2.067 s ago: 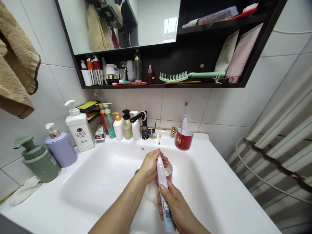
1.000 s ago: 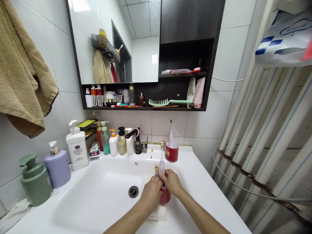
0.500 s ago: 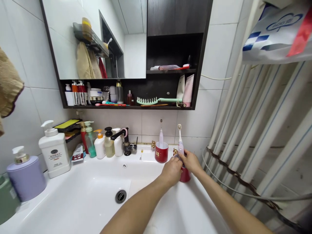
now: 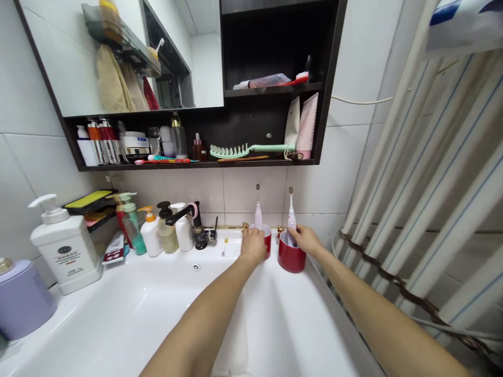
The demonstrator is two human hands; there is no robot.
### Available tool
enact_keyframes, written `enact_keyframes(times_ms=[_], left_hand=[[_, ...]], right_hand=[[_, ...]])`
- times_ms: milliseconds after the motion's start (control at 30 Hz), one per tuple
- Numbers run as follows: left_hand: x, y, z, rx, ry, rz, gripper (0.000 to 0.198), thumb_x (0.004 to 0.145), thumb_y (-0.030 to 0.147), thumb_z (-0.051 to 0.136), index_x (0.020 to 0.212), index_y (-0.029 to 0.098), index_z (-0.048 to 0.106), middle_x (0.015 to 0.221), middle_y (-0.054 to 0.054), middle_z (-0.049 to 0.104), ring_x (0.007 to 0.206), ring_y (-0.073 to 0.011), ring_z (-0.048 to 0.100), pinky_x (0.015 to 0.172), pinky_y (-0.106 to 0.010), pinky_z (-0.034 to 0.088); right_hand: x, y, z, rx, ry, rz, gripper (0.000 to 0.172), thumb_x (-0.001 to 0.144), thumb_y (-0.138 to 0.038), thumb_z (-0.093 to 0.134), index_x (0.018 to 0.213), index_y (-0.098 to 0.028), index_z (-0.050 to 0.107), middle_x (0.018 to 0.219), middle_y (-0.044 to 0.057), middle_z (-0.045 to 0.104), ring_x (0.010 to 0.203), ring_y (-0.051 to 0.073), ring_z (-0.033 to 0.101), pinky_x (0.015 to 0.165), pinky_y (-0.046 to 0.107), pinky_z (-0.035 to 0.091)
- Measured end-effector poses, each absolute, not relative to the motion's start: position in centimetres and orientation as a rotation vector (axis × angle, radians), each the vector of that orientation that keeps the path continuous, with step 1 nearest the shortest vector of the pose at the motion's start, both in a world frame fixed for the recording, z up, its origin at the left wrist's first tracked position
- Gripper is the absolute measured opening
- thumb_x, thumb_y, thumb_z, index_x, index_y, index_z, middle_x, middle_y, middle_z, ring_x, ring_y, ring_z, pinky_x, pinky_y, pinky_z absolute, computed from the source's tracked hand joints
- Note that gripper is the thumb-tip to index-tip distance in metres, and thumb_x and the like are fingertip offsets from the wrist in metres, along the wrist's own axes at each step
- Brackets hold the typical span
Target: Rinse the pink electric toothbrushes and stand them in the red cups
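Two red cups stand side by side on the back ledge of the white sink (image 4: 157, 314). My left hand (image 4: 253, 246) is curled round the left red cup (image 4: 268, 242), which holds a pink-white electric toothbrush (image 4: 258, 213). My right hand (image 4: 308, 240) pinches the handle of a second electric toothbrush (image 4: 291, 215), which stands upright in the right red cup (image 4: 291, 257). Both forearms reach forward over the basin.
A black faucet (image 4: 192, 220) and several pump bottles (image 4: 151, 238) line the back ledge, with a big white pump bottle (image 4: 65, 246) and a purple one (image 4: 19, 298) at left. A dark shelf (image 4: 196, 163) above holds cosmetics and a green comb (image 4: 236, 151). Striped curtain (image 4: 432, 183) hangs right.
Both hands carried the red cup with its toothbrush from over the basin to the back right ledge. It now stands beside the other cup, and my left hand has shifted to the left cup.
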State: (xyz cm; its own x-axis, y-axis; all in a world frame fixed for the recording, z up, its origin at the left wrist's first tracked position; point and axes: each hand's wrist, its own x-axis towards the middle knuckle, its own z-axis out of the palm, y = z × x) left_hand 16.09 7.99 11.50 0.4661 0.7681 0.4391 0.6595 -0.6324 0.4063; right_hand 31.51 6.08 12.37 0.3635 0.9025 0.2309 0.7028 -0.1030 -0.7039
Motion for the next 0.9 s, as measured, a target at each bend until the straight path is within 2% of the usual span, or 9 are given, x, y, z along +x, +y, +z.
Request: enact_keyframes(times_ms=[100,200,333,400,500,633,767,900], left_hand=[[14.1,7.7,11.5,2.540,1.255,0.854,0.014,0.058,0.007,0.043,0.063,0.015,0.053,0.072,-0.007,0.052,0.082,-0.0201,0.043,0.075,-0.030,0.028],[12.2,5.8,11.0,2.568,1.236,0.838,0.013,0.058,0.008,0.042,0.059,0.015,0.052,0.069,-0.007,0.052,0.078,-0.0201,0.044,0.069,-0.029,0.031],[9.0,2.1,9.3,2.590,1.240,0.798,0.014,0.059,0.010,0.040,0.060,0.015,0.053,0.069,-0.005,0.053,0.076,-0.0186,0.044,0.069,-0.028,0.031],[7.4,0.4,8.3,2.572,1.285,0.744,0.016,0.060,0.010,0.038,0.061,0.015,0.053,0.070,-0.005,0.053,0.075,-0.0179,0.044,0.069,-0.028,0.031],[5.4,-1.7,7.4,2.533,1.376,0.660,0.018,0.061,0.010,0.036,0.063,0.014,0.053,0.072,-0.006,0.053,0.076,-0.0180,0.044,0.068,-0.028,0.031],[4.0,-3.3,7.1,2.408,1.468,0.656,0.018,0.059,0.009,0.037,0.064,0.015,0.053,0.074,-0.006,0.053,0.074,-0.0168,0.045,0.067,-0.027,0.032],[3.8,-3.6,6.4,2.326,1.502,0.662,0.018,0.058,0.009,0.038,0.064,0.015,0.054,0.075,-0.007,0.054,0.075,-0.0180,0.046,0.068,-0.028,0.032],[3.4,-3.3,5.6,2.339,1.421,0.761,0.018,0.057,0.009,0.041,0.064,0.015,0.056,0.071,-0.007,0.055,0.079,-0.0208,0.045,0.073,-0.032,0.030]], right_hand=[[30.7,4.9,13.5,-1.802,-1.283,0.219,0.026,0.074,-0.028,0.037,0.096,-0.015,0.044,0.098,0.005,0.047,0.083,0.014,0.048,0.070,0.035,0.039],[28.1,3.4,14.2,-1.684,-1.232,0.121,0.032,0.073,-0.031,0.036,0.101,-0.016,0.040,0.104,0.007,0.044,0.090,0.016,0.044,0.077,0.036,0.034],[22.5,2.1,12.3,-1.565,-1.358,0.272,0.038,0.065,-0.035,0.045,0.096,-0.013,0.045,0.089,0.008,0.055,0.079,0.016,0.050,0.070,0.028,0.038],[19.7,1.8,10.4,-1.550,-1.430,0.393,0.034,0.063,-0.032,0.050,0.090,-0.013,0.048,0.082,0.006,0.057,0.071,0.014,0.052,0.065,0.028,0.040],[16.6,1.3,7.9,-1.541,-1.520,0.521,0.021,0.069,-0.029,0.044,0.079,-0.012,0.051,0.075,0.001,0.056,0.065,0.010,0.052,0.061,0.028,0.041],[14.6,0.5,6.5,-1.501,-1.544,0.572,0.019,0.072,-0.028,0.040,0.076,-0.012,0.051,0.073,0.000,0.055,0.064,0.009,0.051,0.061,0.028,0.041],[14.0,-0.2,7.8,-1.417,-1.480,0.570,0.016,0.065,-0.027,0.046,0.074,-0.015,0.051,0.071,0.002,0.058,0.067,0.014,0.052,0.063,0.028,0.039],[14.5,-1.4,10.7,-1.313,-1.383,0.550,0.027,0.065,-0.036,0.039,0.083,-0.017,0.046,0.081,0.004,0.057,0.077,0.017,0.051,0.067,0.026,0.037]])
